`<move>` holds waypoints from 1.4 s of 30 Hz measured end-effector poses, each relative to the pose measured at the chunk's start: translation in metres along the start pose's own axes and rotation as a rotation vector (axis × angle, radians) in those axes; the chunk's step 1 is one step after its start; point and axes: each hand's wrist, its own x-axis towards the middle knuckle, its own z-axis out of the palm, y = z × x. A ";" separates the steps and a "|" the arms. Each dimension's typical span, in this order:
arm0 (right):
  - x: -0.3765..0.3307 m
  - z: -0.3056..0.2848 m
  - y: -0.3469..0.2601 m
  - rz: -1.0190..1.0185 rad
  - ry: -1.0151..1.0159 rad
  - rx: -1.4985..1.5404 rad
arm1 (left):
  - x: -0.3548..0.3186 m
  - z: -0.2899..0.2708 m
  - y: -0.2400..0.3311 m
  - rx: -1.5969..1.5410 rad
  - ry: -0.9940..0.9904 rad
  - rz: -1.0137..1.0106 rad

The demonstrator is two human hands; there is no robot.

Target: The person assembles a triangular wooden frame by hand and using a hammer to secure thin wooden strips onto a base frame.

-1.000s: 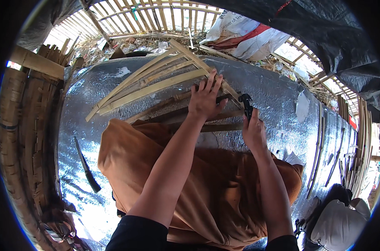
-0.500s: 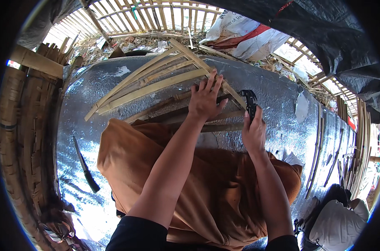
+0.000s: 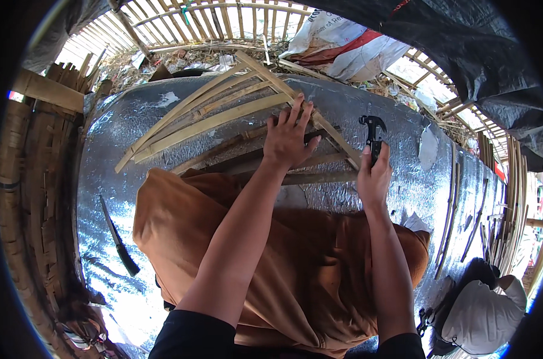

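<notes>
Fingers spread, my left hand (image 3: 288, 136) rests on a frame of split bamboo strips, pressing near its long crosspiece (image 3: 337, 136). Several bamboo strips (image 3: 214, 127) fan out from that crosspiece toward the left. My right hand (image 3: 374, 179) is wrapped around the handle of a black claw hammer (image 3: 375, 128), whose head points away from me, raised just right of the crosspiece's near end. The hammer does not touch the bamboo. Brown cloth (image 3: 271, 257) covers my lap and hides the near ends of some strips.
A silver foil sheet (image 3: 418, 185) covers the work surface. On it, a dark-handled knife (image 3: 119, 236) lies at the left and thin strips (image 3: 448, 212) lie at the right. Bamboo poles (image 3: 35, 155) stand at the left. A pale bag (image 3: 481, 320) sits at the lower right.
My right hand has shifted rightward with the hammer, taking its head away from the crosspiece. My left hand keeps its place on the bamboo frame. The whole view has shifted slightly.
</notes>
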 end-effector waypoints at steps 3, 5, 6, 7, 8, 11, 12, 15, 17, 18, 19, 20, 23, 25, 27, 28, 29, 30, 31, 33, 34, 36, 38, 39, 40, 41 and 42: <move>0.017 -0.022 0.013 0.133 0.082 0.137 | 0.002 -0.004 0.002 0.038 -0.094 -0.020; 0.025 -0.048 0.010 0.355 0.094 0.462 | 0.002 -0.006 0.002 0.064 -0.139 -0.045; 0.028 -0.062 0.003 0.404 0.112 0.621 | 0.002 -0.006 0.001 0.067 -0.141 -0.042; 0.033 -0.076 -0.005 0.459 0.167 0.662 | 0.002 -0.006 0.002 0.070 -0.146 -0.046; 0.035 -0.089 -0.002 0.487 0.197 0.699 | 0.002 -0.005 0.002 0.074 -0.151 -0.051; 0.039 -0.124 0.017 0.501 0.266 0.805 | 0.003 -0.007 0.004 0.079 -0.149 -0.048; 0.039 -0.132 0.022 0.506 0.291 0.829 | 0.003 -0.007 0.004 0.080 -0.153 -0.043; 0.042 -0.147 0.034 0.556 0.374 0.872 | 0.003 -0.007 0.004 0.088 -0.156 -0.043; 0.043 -0.150 0.043 0.565 0.391 0.901 | 0.004 -0.007 0.004 0.088 -0.144 -0.042; 0.043 -0.148 0.047 0.582 0.399 0.949 | 0.004 -0.007 0.004 0.089 -0.145 -0.039; 0.043 -0.148 0.049 0.599 0.408 0.996 | 0.004 -0.007 0.004 0.095 -0.152 -0.042; 0.043 -0.148 0.051 0.600 0.411 0.997 | 0.004 -0.008 0.005 0.100 -0.159 -0.045; 0.043 -0.144 0.049 0.583 0.354 0.990 | 0.005 -0.006 0.004 0.107 -0.151 -0.035; 0.043 -0.141 0.044 0.584 0.343 0.974 | 0.003 -0.003 0.002 0.117 -0.138 -0.029; 0.042 -0.138 0.039 0.584 0.332 0.955 | 0.003 -0.002 0.001 0.124 -0.124 -0.023; 0.041 -0.137 0.037 0.569 0.324 0.953 | 0.003 -0.002 0.001 0.127 -0.129 -0.024; 0.041 -0.135 0.035 0.554 0.316 0.952 | 0.003 -0.002 0.001 0.131 -0.133 -0.025; 0.041 -0.134 0.034 0.554 0.316 0.950 | 0.003 -0.002 0.002 0.129 -0.133 -0.025; 0.041 -0.133 0.033 0.580 0.315 0.912 | 0.003 -0.002 0.002 0.125 -0.144 -0.024; 0.041 -0.129 0.029 0.606 0.312 0.873 | 0.003 -0.003 0.002 0.120 -0.155 -0.024; 0.040 -0.126 0.026 0.598 0.285 0.829 | 0.003 -0.004 0.002 0.126 -0.165 -0.024; 0.039 -0.122 0.025 0.588 0.256 0.786 | 0.003 -0.005 0.003 0.131 -0.173 -0.025; 0.037 -0.112 0.031 0.551 0.138 0.651 | 0.004 -0.006 0.003 0.134 -0.166 -0.025; 0.034 -0.106 0.033 0.502 0.073 0.621 | 0.004 -0.005 0.003 0.132 -0.165 -0.025; 0.029 -0.097 0.022 0.503 0.019 0.535 | 0.003 -0.004 0.002 0.127 -0.149 -0.021; 0.026 -0.087 0.018 0.464 -0.054 0.383 | 0.002 -0.004 0.001 0.123 -0.132 -0.018; 0.022 -0.077 0.017 0.424 -0.123 0.228 | 0.002 -0.004 0.000 0.123 -0.132 -0.019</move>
